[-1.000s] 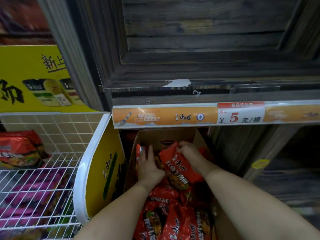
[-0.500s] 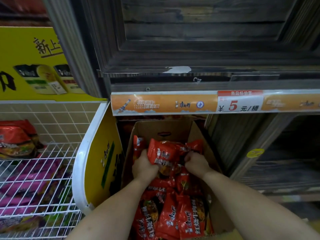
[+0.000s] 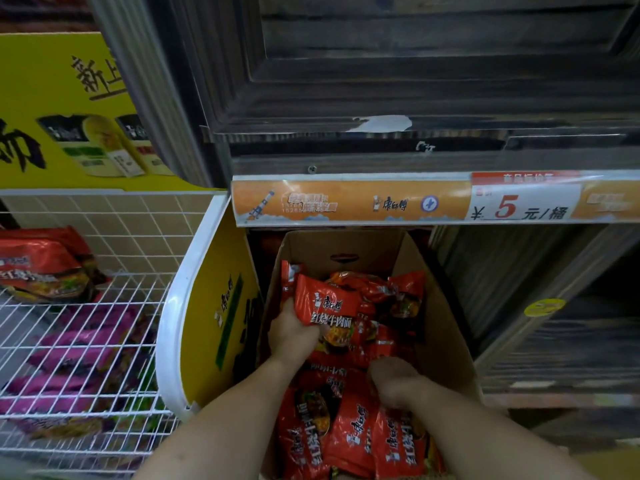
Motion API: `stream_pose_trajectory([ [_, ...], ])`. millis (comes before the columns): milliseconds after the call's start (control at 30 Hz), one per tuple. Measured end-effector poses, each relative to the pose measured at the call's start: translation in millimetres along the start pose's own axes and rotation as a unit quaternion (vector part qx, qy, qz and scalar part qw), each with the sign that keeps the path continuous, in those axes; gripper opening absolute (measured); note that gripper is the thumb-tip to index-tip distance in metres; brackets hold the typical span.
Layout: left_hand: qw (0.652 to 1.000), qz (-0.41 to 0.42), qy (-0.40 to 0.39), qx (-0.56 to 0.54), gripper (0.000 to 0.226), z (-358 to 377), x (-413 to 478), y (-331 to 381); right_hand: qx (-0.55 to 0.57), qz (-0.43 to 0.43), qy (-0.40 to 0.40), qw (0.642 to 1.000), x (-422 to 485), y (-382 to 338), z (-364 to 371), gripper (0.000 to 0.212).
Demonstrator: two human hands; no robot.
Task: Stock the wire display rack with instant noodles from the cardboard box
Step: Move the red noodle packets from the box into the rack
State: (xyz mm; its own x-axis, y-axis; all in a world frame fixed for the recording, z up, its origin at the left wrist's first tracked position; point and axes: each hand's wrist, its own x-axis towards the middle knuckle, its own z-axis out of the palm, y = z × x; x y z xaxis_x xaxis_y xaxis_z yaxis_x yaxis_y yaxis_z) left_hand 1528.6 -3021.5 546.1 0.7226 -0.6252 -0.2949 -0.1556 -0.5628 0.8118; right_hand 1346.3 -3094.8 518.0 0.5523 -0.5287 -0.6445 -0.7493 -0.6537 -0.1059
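An open cardboard box [image 3: 446,327] stands on the floor under a shelf, full of red instant noodle packets [image 3: 349,434]. My left hand [image 3: 292,332] grips one red packet [image 3: 327,308] and holds it tilted up above the pile. My right hand [image 3: 393,381] is lower in the box, fingers curled down among the packets; what it holds is hidden. The white wire display rack [image 3: 79,344] stands to the left of the box, with a red noodle multipack [image 3: 41,265] on its upper shelf.
A yellow side panel with a white rim [image 3: 211,313] separates the rack from the box. Purple packets [image 3: 79,344] lie under the wire shelf. An orange price strip [image 3: 346,202] and dark wooden shelving overhang the box. A yellow poster [image 3: 69,109] backs the rack.
My left hand has lifted the red packet higher. My right hand has let go of it and dropped toward me, deeper into the near part of the pile.
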Motion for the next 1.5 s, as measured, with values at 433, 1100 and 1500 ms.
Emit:
stream_pose_trajectory([
  [433, 0.978, 0.003, 0.017, -0.209, 0.014, -25, -13, 22, 0.463, 0.015, 0.156, 0.873, -51, 23, -113, 0.010],
  [1100, 0.905, -0.032, -0.292, -0.309, 0.091, -23, -137, 27, 0.535, 0.135, 0.499, 0.668, -137, -24, -53, 0.022],
  [1500, 0.908, -0.061, -0.181, -0.373, 0.064, -37, -274, -11, 0.669, -0.108, 0.103, 0.728, -237, -7, 39, 0.077],
])
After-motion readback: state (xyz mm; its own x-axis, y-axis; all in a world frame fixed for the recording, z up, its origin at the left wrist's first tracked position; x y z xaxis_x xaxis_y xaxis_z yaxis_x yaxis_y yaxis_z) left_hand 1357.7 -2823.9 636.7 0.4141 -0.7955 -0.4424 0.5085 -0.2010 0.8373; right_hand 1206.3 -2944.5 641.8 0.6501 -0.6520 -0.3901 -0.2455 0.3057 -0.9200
